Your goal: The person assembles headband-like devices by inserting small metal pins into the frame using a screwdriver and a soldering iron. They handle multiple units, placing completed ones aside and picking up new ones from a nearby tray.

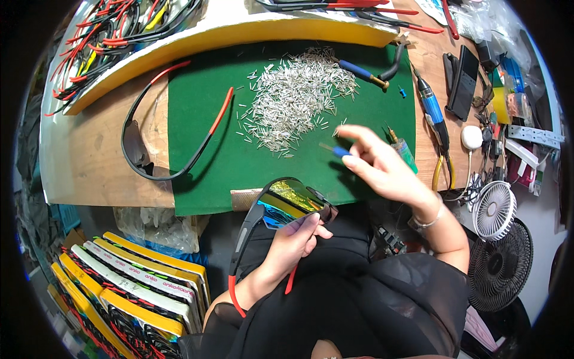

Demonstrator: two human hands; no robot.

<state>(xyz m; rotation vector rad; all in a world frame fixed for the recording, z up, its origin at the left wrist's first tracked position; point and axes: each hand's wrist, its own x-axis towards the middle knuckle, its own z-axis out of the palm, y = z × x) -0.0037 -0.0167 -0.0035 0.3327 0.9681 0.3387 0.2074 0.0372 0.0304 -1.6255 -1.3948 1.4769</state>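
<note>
Mirrored gold-and-blue sunglasses with grey arms tipped in red [286,206] sit in the left hand [294,239], just off the near edge of the green felt mat [203,119]; the fingers are curled around the frame near its right hinge, the lens face tilted up toward the camera. The lens's long axis runs roughly parallel to the mat's near edge, slanting slightly down to the right, while the two arms trail back toward the person's lap, away from the mat. Over the mat's right part the right hand [382,167] hovers, thumb and fingertips pinched on a small blue-handled screwdriver [335,150] whose thin metal tip points left, toward the mat's middle. At the far centre of the mat lies a scattered heap of small silver metal pins [296,96]. On the mat's left part rests a black sunglasses frame with red-tipped arms [164,137], partly overhanging onto the bare wood beside it. Just off the mat's right edge lies a blue-grip power driver [431,110], its long axis running away from the person, and well beyond it stands a small white desk fan [494,209].
</note>
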